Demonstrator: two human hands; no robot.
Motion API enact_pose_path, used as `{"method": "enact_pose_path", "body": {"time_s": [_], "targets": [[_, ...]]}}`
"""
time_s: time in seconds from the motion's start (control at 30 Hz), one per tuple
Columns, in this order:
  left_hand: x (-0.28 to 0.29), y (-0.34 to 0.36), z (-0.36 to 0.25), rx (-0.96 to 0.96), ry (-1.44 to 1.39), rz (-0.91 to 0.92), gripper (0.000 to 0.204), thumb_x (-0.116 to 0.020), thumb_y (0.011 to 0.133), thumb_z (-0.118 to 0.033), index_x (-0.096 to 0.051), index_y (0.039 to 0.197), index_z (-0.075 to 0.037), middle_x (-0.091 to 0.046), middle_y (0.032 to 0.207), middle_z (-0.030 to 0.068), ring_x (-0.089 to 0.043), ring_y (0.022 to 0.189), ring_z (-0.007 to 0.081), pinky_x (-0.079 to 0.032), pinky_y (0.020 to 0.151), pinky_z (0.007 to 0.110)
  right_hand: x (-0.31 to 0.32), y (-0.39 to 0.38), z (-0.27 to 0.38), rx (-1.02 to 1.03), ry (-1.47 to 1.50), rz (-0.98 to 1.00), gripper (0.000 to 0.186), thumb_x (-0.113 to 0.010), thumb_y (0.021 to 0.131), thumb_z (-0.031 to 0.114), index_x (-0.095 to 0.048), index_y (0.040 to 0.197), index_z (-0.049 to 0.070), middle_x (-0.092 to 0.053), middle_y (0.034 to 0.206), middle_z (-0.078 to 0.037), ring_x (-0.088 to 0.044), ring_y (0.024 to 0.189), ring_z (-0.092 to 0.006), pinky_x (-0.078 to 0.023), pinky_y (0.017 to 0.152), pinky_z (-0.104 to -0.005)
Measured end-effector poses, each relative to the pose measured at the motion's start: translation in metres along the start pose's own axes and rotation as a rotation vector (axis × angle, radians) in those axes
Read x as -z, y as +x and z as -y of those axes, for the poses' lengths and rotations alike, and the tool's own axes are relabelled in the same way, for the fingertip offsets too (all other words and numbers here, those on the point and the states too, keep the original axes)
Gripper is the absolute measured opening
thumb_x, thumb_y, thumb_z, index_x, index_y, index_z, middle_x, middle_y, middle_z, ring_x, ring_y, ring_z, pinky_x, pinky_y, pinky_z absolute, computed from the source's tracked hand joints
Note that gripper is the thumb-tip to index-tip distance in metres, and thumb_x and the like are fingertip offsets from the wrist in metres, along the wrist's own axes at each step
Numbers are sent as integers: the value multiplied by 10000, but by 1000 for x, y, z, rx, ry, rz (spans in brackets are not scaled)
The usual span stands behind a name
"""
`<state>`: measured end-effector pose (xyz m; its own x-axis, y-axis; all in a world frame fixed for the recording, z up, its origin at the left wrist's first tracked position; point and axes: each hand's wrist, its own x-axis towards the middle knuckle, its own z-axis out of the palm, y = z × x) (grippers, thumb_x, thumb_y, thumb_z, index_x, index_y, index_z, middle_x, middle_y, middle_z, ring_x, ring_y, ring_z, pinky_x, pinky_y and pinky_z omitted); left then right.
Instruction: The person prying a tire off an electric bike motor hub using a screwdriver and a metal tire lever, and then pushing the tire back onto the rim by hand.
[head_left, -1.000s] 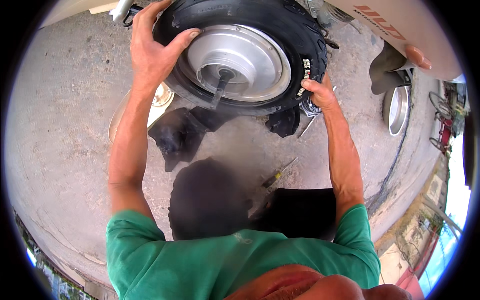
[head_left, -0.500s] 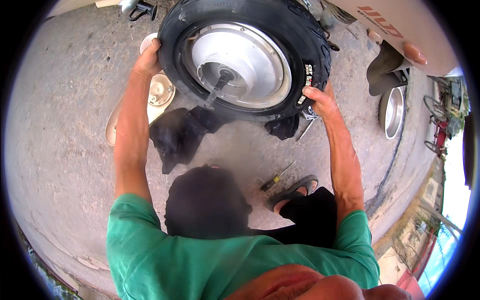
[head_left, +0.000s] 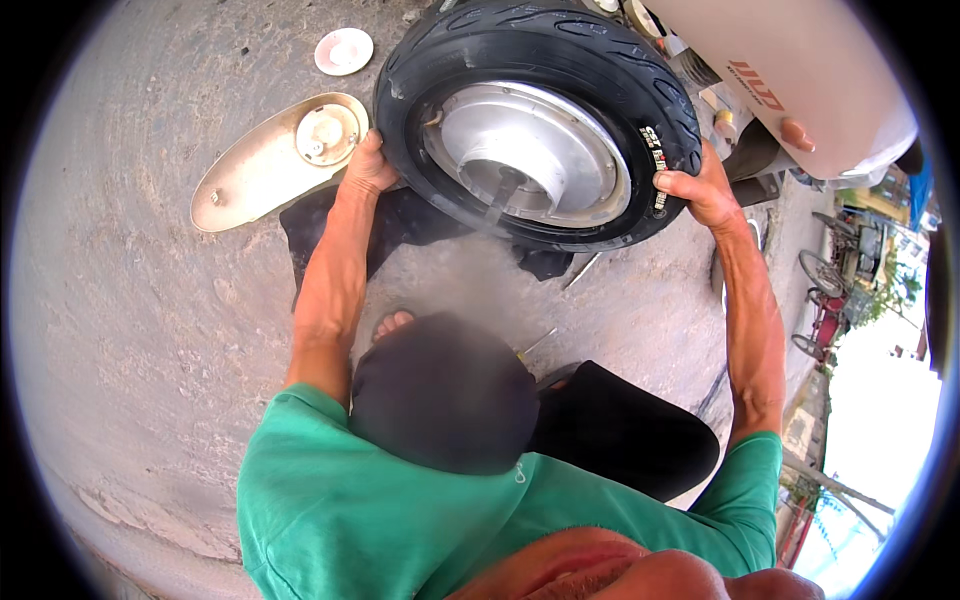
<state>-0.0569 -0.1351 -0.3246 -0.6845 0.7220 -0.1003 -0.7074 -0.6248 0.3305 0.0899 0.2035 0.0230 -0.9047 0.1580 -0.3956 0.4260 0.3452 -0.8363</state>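
Observation:
A scooter wheel (head_left: 530, 145) is held up in front of me, tilted, with its silver hub facing me. Its black tyre (head_left: 590, 55) has grooved tread, and an axle (head_left: 505, 185) sticks out of the hub toward me. My left hand (head_left: 373, 165) is closed on the tyre's left edge, its fingers partly hidden behind the rubber. On the opposite side, my right hand (head_left: 708, 190) grips the tyre, thumb on the sidewall and fingers behind. Beneath the wheel, a piece of black material (head_left: 425, 222) lies on the ground.
A long beige cover (head_left: 265, 165) and a pinkish round dish (head_left: 343, 51) lie on the concrete to the left. Near my feet is a screwdriver (head_left: 540, 342), partly hidden by my knee. A white vehicle panel (head_left: 800, 65) overhangs the upper right. Cycles (head_left: 822, 275) stand farther right.
The wheel and both hands sit farther right in the picture, and the background has shifted too. More of the beige cover shows; the metal basin at right is now mostly behind my right arm.

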Motion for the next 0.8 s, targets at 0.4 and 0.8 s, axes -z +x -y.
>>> {"method": "enact_pose_path", "body": {"time_s": [0.4,0.8], "targets": [[-53,-24,-26,-145,553,-241,1234,-942,605,-586,-396,1544,-2,-527,1498,176,-520,1372,329,-382,1191,443,3,27,-8,48,-29,50,801,-834,690,234,-546,1384,-42,-667,1238,-83,-617,1088,-156,-493,981,-313],[-266,118,-157,265,1680,569,1157,-951,583,-514,-438,1481,5,-567,1405,205,-548,1311,322,-439,1124,418,2,33,1,53,-78,79,783,-838,691,271,-572,1366,-25,-677,1188,-90,-615,1074,-169,-480,988,-321]]}}
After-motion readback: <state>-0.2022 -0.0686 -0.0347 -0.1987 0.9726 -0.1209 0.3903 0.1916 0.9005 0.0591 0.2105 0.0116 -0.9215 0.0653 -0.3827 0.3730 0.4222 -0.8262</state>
